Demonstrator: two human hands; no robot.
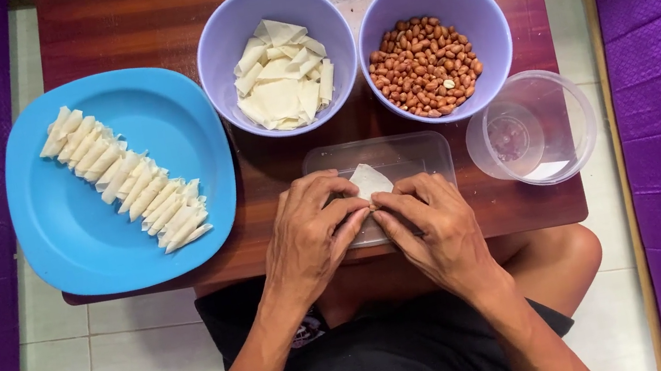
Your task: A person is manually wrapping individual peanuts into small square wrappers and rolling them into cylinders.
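Both hands (pixel 315 228) (pixel 436 226) pinch white wrapper (pixel 368 179), apparently folding, over clear tray (pixel 423 152).

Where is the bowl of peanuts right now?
The bowl of peanuts sits at the table's far right, beside the bowl of white wrappers and just behind the clear cup.

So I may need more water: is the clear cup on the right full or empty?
Cannot tell. The clear cup stands upright; its see-through bottom shows, but water would look the same.
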